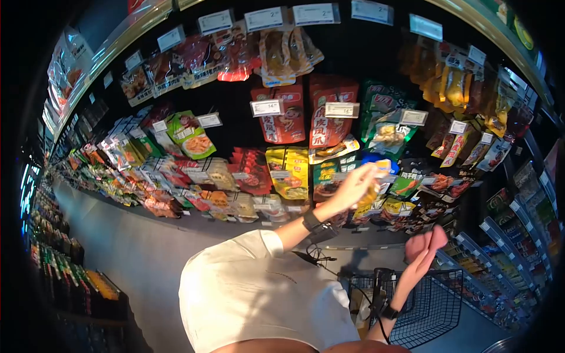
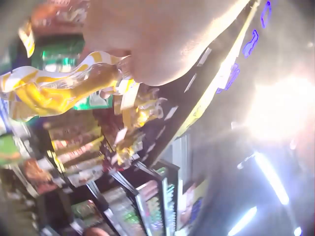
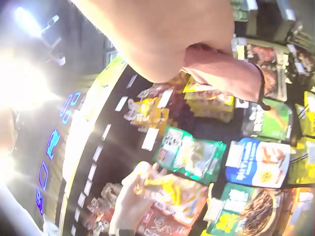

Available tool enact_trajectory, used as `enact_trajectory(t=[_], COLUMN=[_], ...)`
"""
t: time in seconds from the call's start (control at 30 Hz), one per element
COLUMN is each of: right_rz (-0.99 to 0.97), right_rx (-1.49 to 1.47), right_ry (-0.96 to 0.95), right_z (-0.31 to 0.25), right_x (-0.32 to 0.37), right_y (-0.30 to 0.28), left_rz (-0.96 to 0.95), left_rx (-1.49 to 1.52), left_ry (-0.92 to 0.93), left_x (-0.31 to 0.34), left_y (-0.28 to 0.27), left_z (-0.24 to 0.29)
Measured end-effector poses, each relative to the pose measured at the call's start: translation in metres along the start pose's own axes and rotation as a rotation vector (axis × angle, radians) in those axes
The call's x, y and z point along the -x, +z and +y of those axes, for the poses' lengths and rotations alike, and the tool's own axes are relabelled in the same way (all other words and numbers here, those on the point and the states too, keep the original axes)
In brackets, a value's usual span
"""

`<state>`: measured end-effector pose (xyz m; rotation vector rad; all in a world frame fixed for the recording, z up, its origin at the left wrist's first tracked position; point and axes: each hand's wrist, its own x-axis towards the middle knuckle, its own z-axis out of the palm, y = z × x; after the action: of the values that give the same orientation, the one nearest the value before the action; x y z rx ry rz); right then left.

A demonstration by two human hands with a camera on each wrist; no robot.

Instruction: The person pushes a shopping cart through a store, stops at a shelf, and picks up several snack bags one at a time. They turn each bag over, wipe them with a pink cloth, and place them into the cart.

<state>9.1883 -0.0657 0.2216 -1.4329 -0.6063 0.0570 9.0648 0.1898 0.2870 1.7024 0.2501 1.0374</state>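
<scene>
In the head view, my left hand [image 1: 356, 187] is raised in front of the hanging snacks and pinches a snack packet [image 1: 369, 195]. Up close the same packet [image 2: 64, 91] is clear with yellow and white trim and yellowish food inside; the thumb and fingers are at its end. My right hand [image 1: 419, 263] is lower to the right, over a black wire basket [image 1: 438, 303], and grips a pink, flat, folded item [image 1: 428, 242]. In the right wrist view this pink item [image 3: 224, 73] has a smooth, leather-like surface and a dark edge.
Hooks hold rows of snack bags, among them red bags [image 1: 282, 115], a green bag [image 3: 189, 155] and a blue bag [image 3: 258, 162]. Price tags [image 1: 268, 107] stick out in front. Shelving [image 1: 500, 253] stands to the right, and an aisle floor [image 1: 118, 235] runs left.
</scene>
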Motion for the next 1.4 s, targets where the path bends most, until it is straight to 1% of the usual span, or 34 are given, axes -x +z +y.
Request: enact_trajectory(t=[0.07,0.13,0.2,0.23,0.27,0.33,0.37,0.4,0.43,0.47,0.5,0.53,0.6,0.63,0.67,0.73,0.77,0.8,0.87,0.9,0.93,0.97,1.0,1.03,1.07,1.13,1.17,1.2,1.23,1.27,1.3,1.33,1.37,1.4], right_rz=[-0.138,-0.324,-0.334,-0.369,-0.399,-0.460,-0.428,-0.392,-0.364,-0.338,-0.318,-0.293,-0.241,-0.212,-0.205,-0.259,-0.239,-0.275,-0.341,-0.265,-0.242,-0.222,-0.199,-0.194,-0.187,-0.140,-0.121,-0.098,-0.121,-0.081,-0.124,-0.166,-0.167,-0.188], right_rx=[-0.134,0.208,0.606,0.580,0.549,0.662,0.655,0.645,0.630,0.616,0.706,0.701,0.695,0.637,0.537,0.358,0.164,0.120,0.028,-0.093,-0.159,-0.185,-0.211,-0.177,-0.146,-0.044,-0.027,-0.011,0.024,-0.001,0.028,0.057,0.014,-0.090], right_ry=[-0.170,-0.290,-0.546,-0.512,-0.481,-0.518,-0.521,-0.524,-0.514,-0.505,-0.513,-0.508,-0.497,-0.444,-0.323,-0.020,0.032,0.078,0.159,0.188,0.264,0.310,0.353,0.378,0.401,0.375,0.405,0.439,0.475,0.543,0.549,0.555,0.445,0.469], right_z=[-0.044,-0.044,-0.040,-0.031,-0.024,-0.026,-0.024,-0.021,-0.030,-0.042,-0.046,-0.045,-0.044,-0.032,-0.019,0.006,0.014,0.027,0.055,0.027,0.006,0.003,0.000,0.000,-0.001,-0.008,-0.007,-0.007,-0.023,-0.023,-0.016,-0.008,0.000,0.013], right_x=[-0.014,-0.017,-0.009,-0.006,-0.003,0.003,0.004,0.004,0.001,-0.004,-0.006,-0.005,0.001,0.006,0.010,0.012,0.017,0.026,0.037,0.043,0.044,0.047,0.048,0.050,0.051,0.052,0.051,0.052,0.049,0.052,0.058,0.063,0.070,0.078], right_y=[0.045,0.064,0.085,0.086,0.085,0.079,0.079,0.081,0.083,0.085,0.086,0.087,0.089,0.082,0.074,0.052,0.050,0.040,0.015,0.035,0.044,0.045,0.046,0.045,0.045,0.055,0.057,0.059,0.070,0.074,0.070,0.067,0.070,0.064], left_rz=[-0.137,-0.279,-0.170,-0.177,-0.077,0.022,0.087,0.075,0.067,0.053,0.039,0.118,-0.036,-0.058,-0.098,-0.153,-0.134,-0.176,-0.231,-0.240,-0.257,-0.267,-0.303,-0.271,-0.256,-0.368,-0.329,-0.350,-0.293,-0.242,-0.230,-0.172,-0.208,-0.243], left_rx=[0.138,0.629,0.654,0.451,0.510,0.765,0.751,0.649,0.687,0.715,0.742,0.821,0.783,0.772,0.796,0.629,0.272,0.077,0.071,0.428,0.526,0.622,0.649,0.618,0.563,0.529,0.623,0.711,0.776,0.843,0.961,1.128,1.093,1.057], left_ry=[-0.126,-0.379,-0.230,-0.291,-0.228,-0.451,-0.461,-0.432,-0.486,-0.507,-0.528,-0.534,-0.611,-0.574,-0.558,-0.357,-0.126,0.014,-0.007,-0.205,-0.288,-0.374,-0.426,-0.405,-0.392,-0.561,-0.541,-0.618,-0.641,-0.672,-0.744,-0.823,-0.827,-0.827], left_x=[0.006,0.017,0.022,0.015,0.011,0.013,0.019,0.029,0.037,0.043,0.047,0.047,0.045,0.046,0.051,0.061,0.070,0.068,0.061,0.058,0.056,0.054,0.055,0.056,0.058,0.052,0.056,0.057,0.060,0.064,0.066,0.061,0.058,0.053], left_y=[0.022,0.052,0.079,0.073,0.081,0.072,0.078,0.088,0.090,0.092,0.092,0.099,0.091,0.090,0.101,0.112,0.117,0.100,0.099,0.103,0.100,0.098,0.091,0.084,0.087,0.059,0.067,0.065,0.073,0.083,0.085,0.077,0.070,0.064], left_z=[-0.021,-0.003,0.008,0.014,-0.009,0.007,0.011,-0.008,0.002,0.000,0.004,0.009,0.011,0.021,0.007,0.002,-0.002,0.016,0.006,-0.002,-0.004,-0.006,-0.008,-0.006,-0.020,-0.003,-0.017,-0.022,-0.035,-0.050,-0.061,-0.053,-0.061,-0.069])
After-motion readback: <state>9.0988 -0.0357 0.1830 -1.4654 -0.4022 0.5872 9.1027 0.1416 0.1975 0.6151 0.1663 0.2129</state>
